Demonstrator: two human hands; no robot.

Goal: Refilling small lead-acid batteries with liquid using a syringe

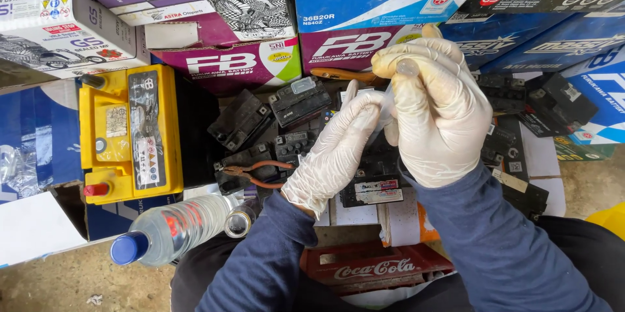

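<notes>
1. The person wears thin white gloves. Both hands are up over a pile of small black batteries.
2. The right hand is curled shut around a small clear plastic tube. The thumb presses on its round top end.
3. The left hand pinches the lower end of the tube with its fingertips.
4. The tube looks light and a bit soft, so a hard squeeze could bend it. It also looks smooth, and gloves may slip on it. Holding it at both ends, as now, seems the safest way.
5. Red-handled pliers lie just below the left hand.
6. A yellow battery and a water bottle with a blue cap sit well off to the left.
</notes>
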